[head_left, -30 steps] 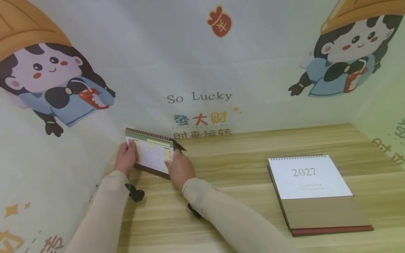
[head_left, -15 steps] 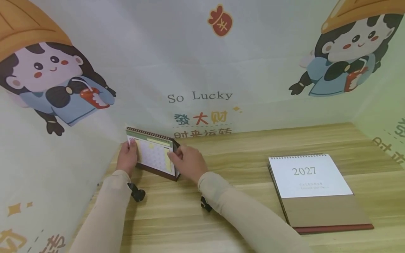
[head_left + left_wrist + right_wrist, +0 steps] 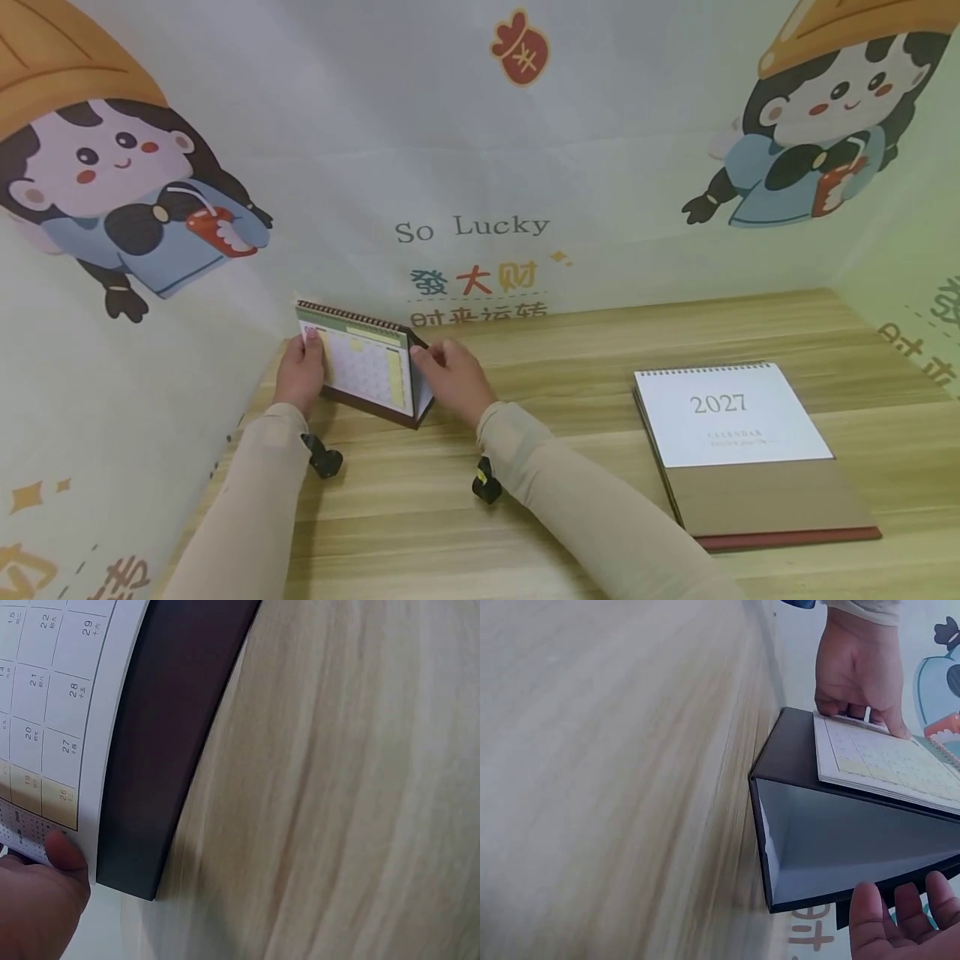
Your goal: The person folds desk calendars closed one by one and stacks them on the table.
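A desk calendar (image 3: 360, 367) stands as a tent on the table at the left, its month page facing me and its spiral binding on top. My left hand (image 3: 300, 371) grips its left edge, the thumb pressed on the page. In the left wrist view, that thumb (image 3: 66, 851) lies near the page's corner, beside the dark base (image 3: 176, 727). At the calendar's open right end is my right hand (image 3: 457, 379). The right wrist view shows its fingers (image 3: 911, 907) loosely bent, tips right at the edge of the back panel, with the hollow triangular inside (image 3: 840, 832) in view.
A second calendar (image 3: 750, 450), marked 2027, lies folded flat on the right of the wooden table (image 3: 525, 492). Printed cloth walls (image 3: 637, 183) rise behind and at both sides, close to the standing calendar. A black wrist camera (image 3: 486, 482) hangs under my right sleeve.
My right hand has let go of the calendar's right edge and moved right, toward the back panel. The calendar's tent now stands wider and its right end shows. My left hand keeps its grip.
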The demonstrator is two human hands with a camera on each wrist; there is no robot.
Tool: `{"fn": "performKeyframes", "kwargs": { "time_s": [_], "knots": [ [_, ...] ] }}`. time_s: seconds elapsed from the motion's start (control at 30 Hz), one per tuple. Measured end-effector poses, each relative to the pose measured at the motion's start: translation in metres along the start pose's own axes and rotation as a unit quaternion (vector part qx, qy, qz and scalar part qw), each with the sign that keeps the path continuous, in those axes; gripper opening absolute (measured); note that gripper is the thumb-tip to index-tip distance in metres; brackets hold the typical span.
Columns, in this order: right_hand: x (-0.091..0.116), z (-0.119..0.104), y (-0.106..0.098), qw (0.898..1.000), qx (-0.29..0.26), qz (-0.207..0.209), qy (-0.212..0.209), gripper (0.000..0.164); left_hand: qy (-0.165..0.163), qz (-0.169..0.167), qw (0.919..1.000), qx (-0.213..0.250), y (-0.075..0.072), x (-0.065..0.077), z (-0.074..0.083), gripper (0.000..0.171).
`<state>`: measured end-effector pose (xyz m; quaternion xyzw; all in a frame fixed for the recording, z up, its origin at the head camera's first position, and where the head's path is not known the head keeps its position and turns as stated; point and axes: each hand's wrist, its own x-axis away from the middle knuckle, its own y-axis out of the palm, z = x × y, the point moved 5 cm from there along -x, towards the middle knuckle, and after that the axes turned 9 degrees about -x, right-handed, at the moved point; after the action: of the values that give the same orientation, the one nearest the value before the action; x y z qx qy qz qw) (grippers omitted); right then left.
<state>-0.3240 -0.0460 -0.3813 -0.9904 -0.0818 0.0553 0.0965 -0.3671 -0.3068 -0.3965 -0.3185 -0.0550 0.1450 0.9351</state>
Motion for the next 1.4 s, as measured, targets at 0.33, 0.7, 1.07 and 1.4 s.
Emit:
{"fn": "performKeyframes", "kwargs": {
  "time_s": [0.33, 0.7, 1.07, 1.4],
  "knots": [
    [-0.002, 0.004, 0.011, 0.999, -0.037, -0.003, 0.022, 0.051, -0.002, 0.008, 1.0, 0.001, -0.001, 0.0, -0.002, 0.073],
    [-0.012, -0.008, 0.031, 0.976, -0.183, -0.039, 0.115, 0.085, -0.009, 0.005, 0.9999, -0.007, 0.001, 0.0, -0.005, 0.074],
    [-0.018, -0.021, 0.039, 0.954, -0.259, 0.028, 0.15, 0.062, -0.008, 0.008, 0.9999, -0.007, 0.004, 0.001, -0.003, 0.074],
    [-0.021, -0.015, 0.04, 0.946, -0.282, 0.011, 0.161, 0.059, -0.003, 0.018, 0.9998, -0.012, 0.004, 0.002, -0.001, 0.071]
  ]
}}
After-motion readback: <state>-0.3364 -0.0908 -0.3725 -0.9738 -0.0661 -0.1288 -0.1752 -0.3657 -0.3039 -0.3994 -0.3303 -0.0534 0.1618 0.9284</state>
